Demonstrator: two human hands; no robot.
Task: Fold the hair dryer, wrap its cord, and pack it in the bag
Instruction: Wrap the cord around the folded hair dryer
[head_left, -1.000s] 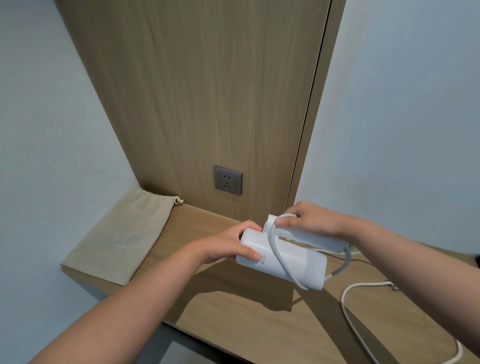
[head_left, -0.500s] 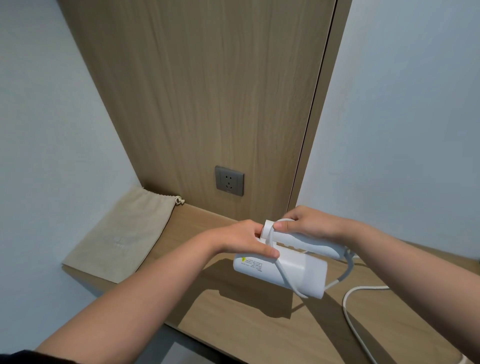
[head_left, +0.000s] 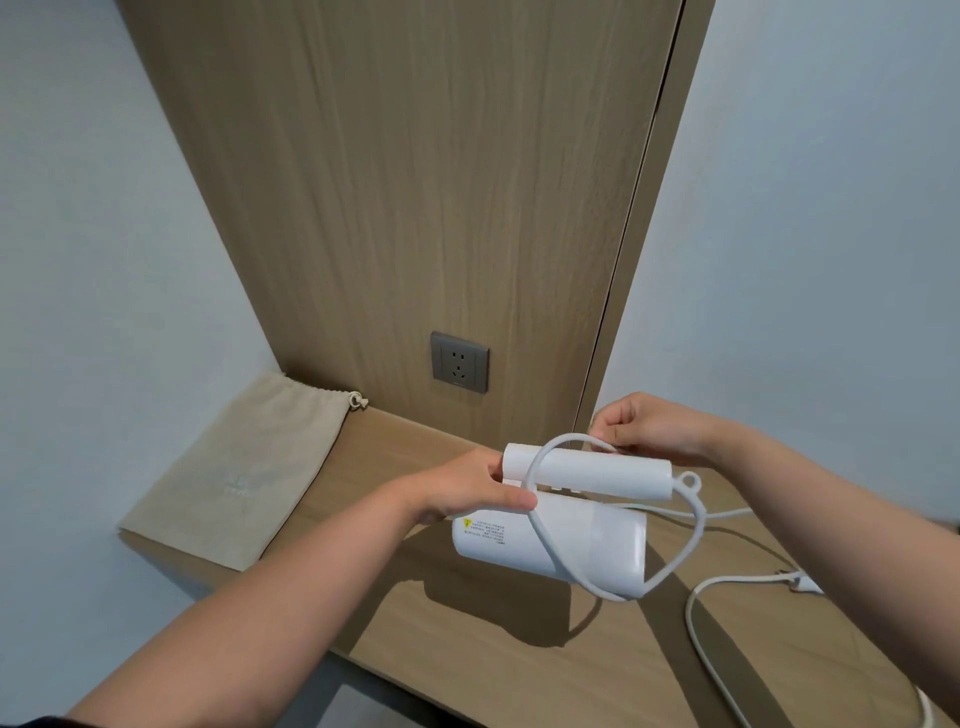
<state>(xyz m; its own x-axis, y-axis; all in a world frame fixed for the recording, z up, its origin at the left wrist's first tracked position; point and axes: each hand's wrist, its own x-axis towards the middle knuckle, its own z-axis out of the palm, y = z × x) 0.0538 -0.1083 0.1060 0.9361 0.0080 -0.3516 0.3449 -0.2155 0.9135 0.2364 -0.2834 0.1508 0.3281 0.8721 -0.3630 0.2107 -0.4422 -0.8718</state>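
A tall wood-grain panel (head_left: 415, 208) with fine vertical streaks fills the 12 o'clock half of the view, flanked by matte pale walls. Below it runs a smooth wooden shelf (head_left: 519, 675) of the same tone, cut off at the lower and right edges. At 9 o'clock on the shelf lies a flat beige cloth bag (head_left: 234, 483), coarse-woven, its gathered drawstring mouth against the panel. The white hair dryer (head_left: 571, 540) is held above the shelf near centre, toward 4 o'clock: a glossy rounded barrel with its cylindrical handle folded alongside on top. The left hand (head_left: 467, 488) grips the barrel's left end, thumb pressed across the front, the other fingers hidden behind. The right hand (head_left: 654, 428), at 3 o'clock, pinches the thin white cord (head_left: 550, 545) between closed fingertips. One loop crosses the barrel diagonally; more cord trails over the shelf and out of view at 5 o'clock. A grey square socket (head_left: 460, 362) sits low on the panel. The small print on the barrel's label is unreadable.
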